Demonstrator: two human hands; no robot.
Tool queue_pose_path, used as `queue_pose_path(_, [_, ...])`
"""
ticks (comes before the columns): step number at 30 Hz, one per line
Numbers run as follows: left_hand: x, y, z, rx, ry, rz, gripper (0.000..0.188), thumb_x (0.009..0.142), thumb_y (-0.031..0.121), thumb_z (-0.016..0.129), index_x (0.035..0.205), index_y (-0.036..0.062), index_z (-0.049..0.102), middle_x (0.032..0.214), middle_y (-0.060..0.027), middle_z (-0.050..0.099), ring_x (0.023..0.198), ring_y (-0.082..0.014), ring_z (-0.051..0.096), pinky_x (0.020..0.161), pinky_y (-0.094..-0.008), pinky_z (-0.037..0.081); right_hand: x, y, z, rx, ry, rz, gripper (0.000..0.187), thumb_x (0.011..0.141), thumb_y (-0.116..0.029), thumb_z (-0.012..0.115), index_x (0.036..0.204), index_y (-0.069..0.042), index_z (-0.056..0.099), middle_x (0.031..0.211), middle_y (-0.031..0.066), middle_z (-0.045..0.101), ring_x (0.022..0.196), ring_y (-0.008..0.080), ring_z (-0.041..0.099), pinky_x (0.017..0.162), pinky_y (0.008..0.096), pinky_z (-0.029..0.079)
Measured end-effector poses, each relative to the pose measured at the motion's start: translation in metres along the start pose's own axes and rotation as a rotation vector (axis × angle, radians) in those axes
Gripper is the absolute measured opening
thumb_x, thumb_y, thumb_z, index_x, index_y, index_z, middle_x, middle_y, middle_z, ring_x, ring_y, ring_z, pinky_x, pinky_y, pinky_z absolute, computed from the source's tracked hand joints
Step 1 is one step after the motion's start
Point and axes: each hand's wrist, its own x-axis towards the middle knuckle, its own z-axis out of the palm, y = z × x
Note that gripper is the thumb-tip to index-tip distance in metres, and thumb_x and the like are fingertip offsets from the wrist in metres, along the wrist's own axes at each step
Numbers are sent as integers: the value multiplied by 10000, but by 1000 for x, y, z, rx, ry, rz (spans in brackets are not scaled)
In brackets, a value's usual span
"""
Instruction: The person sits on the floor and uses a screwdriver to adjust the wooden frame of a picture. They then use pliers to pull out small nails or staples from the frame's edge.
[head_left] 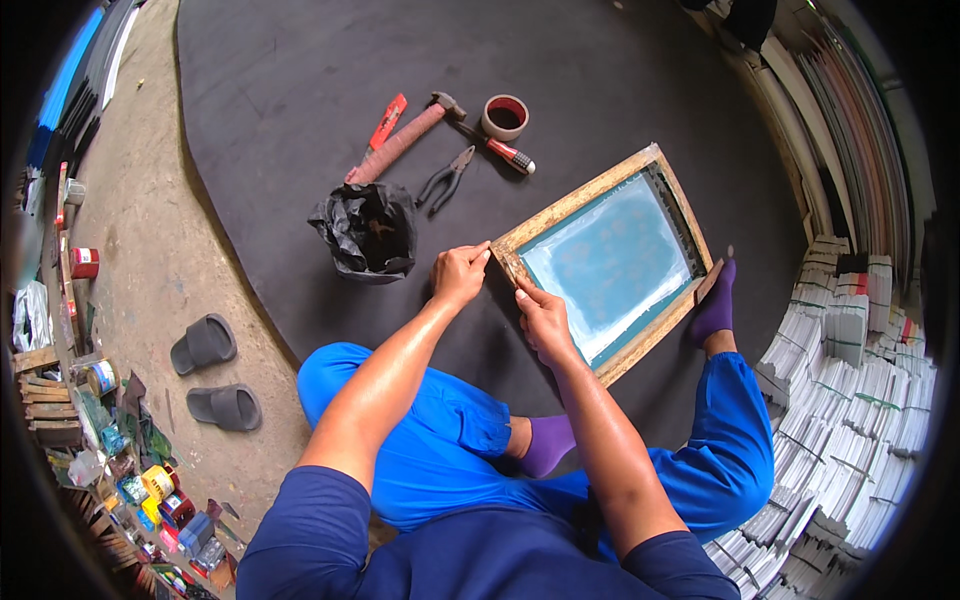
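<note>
The left of two fisheye cameras sat on the head of the seated person (470, 555); it looked steeply down, close over the arms (385, 375), toward the hands (461, 274) near the middle; its wide circle, I noticed, took in slippers (205, 344) at left and white stacks (850, 400) at right.

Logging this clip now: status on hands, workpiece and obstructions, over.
Left hand pinching at wooden frame left corner; right hand gripping its left short side. Frame aslant over dark mat, blue panel facing up. Panel unobstructed; black bag, pliers apart.

Frame (575, 205) partly hidden behind right grip (546, 322)
</note>
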Motion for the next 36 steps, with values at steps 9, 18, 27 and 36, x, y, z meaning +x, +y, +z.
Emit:
queue_pose_path(9, [1, 2, -1, -11, -21, -39, 257, 972, 276, 679, 1160, 144, 795, 1065, -122, 773, 931, -318, 752, 829, -397, 574, -20, -45, -4, 213, -46, 291, 428, 1038, -276, 647, 1452, -173, 620, 636, -2, 510, 417, 87, 396, 363, 266, 279])
queue_pose_path(18, [-1, 0, -2, -12, -5, -4, 256, 974, 273, 681, 1164, 144, 793, 1070, -127, 770, 934, -319, 751, 824, -400, 575, -34, -60, 8, -1026, 142, -205, 356, 1010, -179, 613, 1360, -159, 677, 1027, 265, 744, 888, 451, 732, 786, 506, 586])
queue_pose_path(27, [-2, 6, -5, 20, -30, -2, 258, 982, 231, 685, 1179, 99, 787, 1048, -105, 795, 657, -142, 727, 671, -301, 567, -11, -30, -10, 134, -114, 139, 400, 1066, -207, 591, 1452, -103, 613, 701, -60, 499, 478, 30, 377, 385, 221, 283])
queue_pose_path(36, [0, 8, -5, 33, -37, -26, 255, 982, 240, 680, 1166, 106, 794, 1013, -98, 798, 654, -136, 728, 675, -309, 565, -7, -50, -26, 258, -156, 384, 378, 1055, -210, 596, 1430, -180, 638, 743, -14, 535, 509, 64, 445, 359, 215, 261])
